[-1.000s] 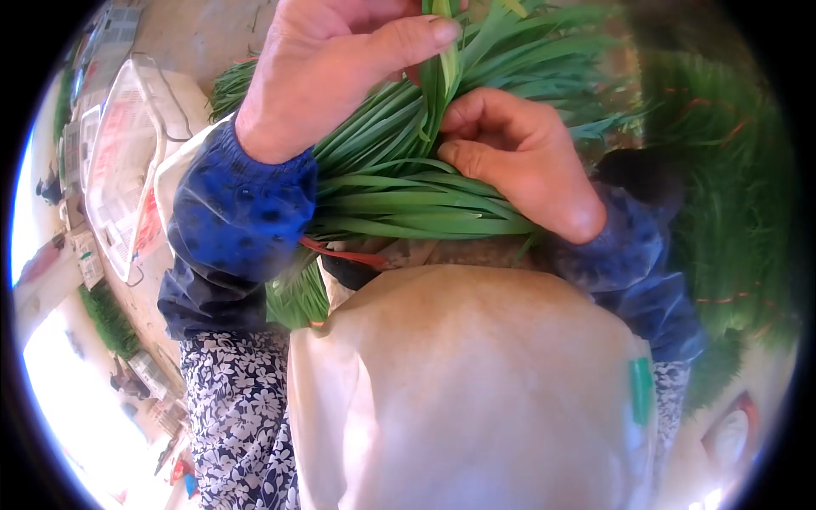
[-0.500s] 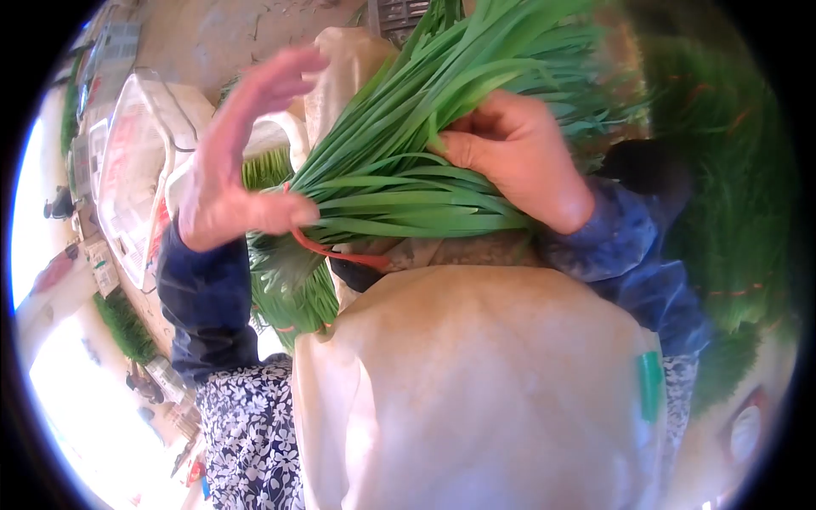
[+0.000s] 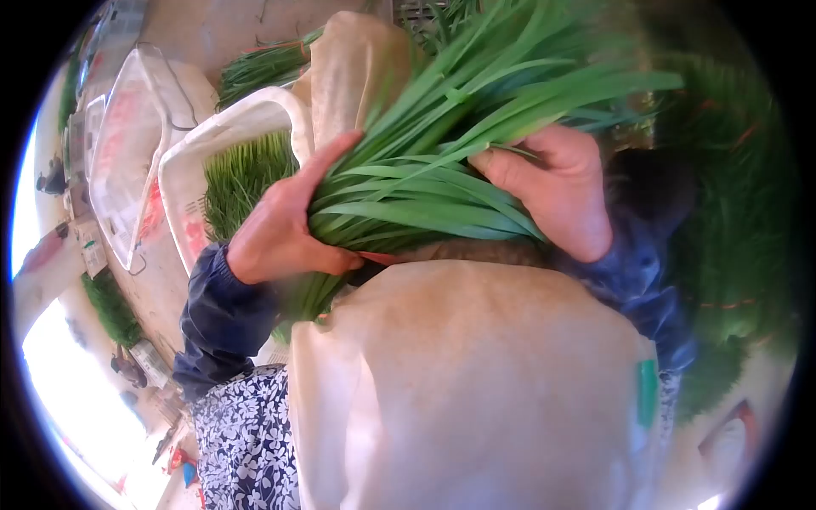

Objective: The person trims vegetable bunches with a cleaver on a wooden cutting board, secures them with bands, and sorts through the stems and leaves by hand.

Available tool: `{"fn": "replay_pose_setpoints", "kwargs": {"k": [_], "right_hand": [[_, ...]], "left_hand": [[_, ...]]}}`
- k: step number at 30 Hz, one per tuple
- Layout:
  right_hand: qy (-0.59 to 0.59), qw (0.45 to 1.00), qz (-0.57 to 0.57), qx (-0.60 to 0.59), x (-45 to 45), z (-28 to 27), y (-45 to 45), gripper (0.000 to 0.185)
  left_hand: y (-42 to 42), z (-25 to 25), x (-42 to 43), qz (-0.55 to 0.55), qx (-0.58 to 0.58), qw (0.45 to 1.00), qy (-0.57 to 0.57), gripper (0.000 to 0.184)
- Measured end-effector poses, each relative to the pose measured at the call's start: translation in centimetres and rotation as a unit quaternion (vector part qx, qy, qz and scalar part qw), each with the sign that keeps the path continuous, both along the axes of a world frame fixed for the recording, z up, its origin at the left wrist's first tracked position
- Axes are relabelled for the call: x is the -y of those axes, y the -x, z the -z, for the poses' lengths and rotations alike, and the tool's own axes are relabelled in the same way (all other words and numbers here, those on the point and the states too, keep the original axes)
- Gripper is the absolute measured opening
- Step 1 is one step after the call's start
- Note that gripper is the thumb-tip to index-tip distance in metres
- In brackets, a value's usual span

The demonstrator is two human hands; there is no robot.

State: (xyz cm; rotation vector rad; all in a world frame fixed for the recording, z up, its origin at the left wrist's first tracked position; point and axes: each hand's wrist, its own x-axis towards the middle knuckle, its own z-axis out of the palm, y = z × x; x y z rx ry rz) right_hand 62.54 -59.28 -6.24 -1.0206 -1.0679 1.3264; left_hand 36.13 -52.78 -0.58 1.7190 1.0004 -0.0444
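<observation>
head view: the left hand [image 3: 293, 225], spread open half a second ago, now clasps the left end of the green leaf bunch [image 3: 408, 183], just beyond the pale cloth [image 3: 476, 382], so the bunch looks steadied from both sides. the right hand [image 3: 557, 189] has a pinching grip on its right side. more of the white basket [image 3: 180, 170] shows now.

The thick bunch of long green leaves [image 3: 425, 191] is gathered at its left end and fans out toward the upper right. Its blades are flat and narrow; the lower ones run nearly level, the upper ones slant upward.
</observation>
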Motion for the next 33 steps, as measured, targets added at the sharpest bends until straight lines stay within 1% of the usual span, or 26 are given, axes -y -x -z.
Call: {"fn": "replay_pose_setpoints", "kwargs": {"k": [1,3,4,5,7,8,9,10,11,12,13,15,16,17,19,20,21,23,24,25,27,28,29,31,32,33], "right_hand": [[0.001,1.000,-0.003,0.002,-0.1,0.0,-0.3,0.016],[0.094,0.995,-0.032,-0.012,-0.4,0.1,-0.8,0.017],[0.099,0.994,-0.035,-0.010,-0.5,-0.3,-0.9,0.017],[0.112,0.992,-0.049,-0.025,-0.8,-0.9,-0.9,0.017],[0.124,0.989,-0.067,-0.037,-1.4,-1.4,-0.7,0.018],[0.105,0.992,-0.065,-0.002,-1.8,-1.4,-0.5,0.016],[0.086,0.994,-0.060,0.033,-2.3,-1.6,-0.6,0.015],[0.085,0.994,-0.057,0.036,-2.8,-1.8,-0.9,0.015],[0.162,0.983,-0.083,0.010,-3.5,-2.1,-1.3,0.015],[0.239,0.965,-0.109,-0.018,-3.9,-2.2,-1.6,0.015],[0.241,0.964,-0.107,-0.020,-4.1,-2.0,-1.7,0.015],[0.327,0.936,-0.112,-0.061,-4.6,-1.6,-1.8,0.017],[0.330,0.931,-0.133,-0.081,-4.6,-1.3,-2.2,0.019],[0.332,0.930,-0.137,-0.082,-4.5,-0.5,-2.5,0.019],[0.326,0.914,-0.144,-0.193,-4.1,1.3,-2.7,0.021],[0.320,0.924,-0.172,-0.121,-4.6,1.0,-2.8,0.022],[0.321,0.923,-0.173,-0.120,-4.5,1.0,-2.9,0.022],[0.283,0.927,-0.166,-0.182,-3.8,0.5,-2.9,0.020],[0.250,0.951,-0.165,-0.082,-3.8,-0.7,-2.6,0.019],[0.250,0.950,-0.166,-0.082,-4.0,-1.4,-2.2,0.019],[0.224,0.966,-0.124,0.042,-4.1,-2.4,-1.5,0.019],[0.243,0.964,-0.099,0.034,-4.0,-2.5,-1.3,0.020],[0.243,0.965,-0.097,0.034,-4.0,-2.4,-1.1,0.020],[0.254,0.964,-0.077,0.003,-4.0,-2.0,-0.8,0.020],[0.253,0.964,-0.077,0.002,-4.1,-1.7,-0.9,0.020],[0.260,0.962,-0.088,-0.016,-4.3,-1.4,-1.1,0.019]], "left_hand": [[-0.2,0.0,0.1,-0.003,0.002,1.000,0.001,0.100],[-0.9,0.0,0.3,0.076,-0.022,0.981,-0.176,0.103],[-1.7,-0.4,0.2,0.076,0.005,0.969,-0.235,0.097],[-2.7,-0.8,0.2,0.071,0.006,0.970,-0.232,0.097],[-4.6,-1.1,-0.2,0.119,0.000,0.921,-0.371,0.085],[-5.5,-0.8,-0.4,0.107,0.027,0.921,-0.374,0.062],[-5.5,-0.6,-1.0,0.107,0.031,0.920,-0.375,0.062],[-5.4,0.1,-1.5,0.094,0.065,0.940,-0.321,0.051],[-5.4,0.7,-2.0,0.083,0.098,0.956,-0.264,0.040],[-5.4,1.2,-2.4,0.044,0.128,0.958,-0.252,0.026],[-5.2,1.5,-2.6,0.046,0.128,0.959,-0.250,0.026],[-4.5,1.9,-2.8,-0.045,0.097,0.979,-0.171,0.024],[-4.5,2.0,-2.8,-0.086,0.114,0.978,-0.153,0.025],[-4.4,2.0,-2.9,-0.090,0.112,0.978,-0.151,0.025],[-4.2,2.1,-3.2,-0.183,0.133,0.974,-0.036,0.029],[-4.0,2.4,-3.3,-0.184,0.122,0.975,-0.034,0.039],[-4.2,2.3,-3.2,-0.186,0.123,0.974,-0.034,0.039],[-4.9,1.9,-2.7,-0.053,0.119,0.966,-0.222,0.049],[-5.2,1.9,-2.8,-0.005,0.084,0.957,-0.279,0.058],[-5.4,1.7,-2.8,-0.006,0.084,0.957,-0.278,0.058],[-5.8,1.3,-2.6,-0.010,0.071,0.963,-0.258,0.058],[-5.9,1.1,-2.4,-0.039,0.076,0.972,-0.220,0.058],[-6.0,1.3,-2.4,-0.038,0.078,0.972,-0.220,0.058],[-6.0,2.0,-2.3,-0.117,0.140,0.970,-0.160,0.059],[-5.9,2.1,-2.4,-0.117,0.139,0.970,-0.160,0.059],[-5.7,2.2,-2.4,-0.148,0.163,0.968,-0.120,0.060]]}}
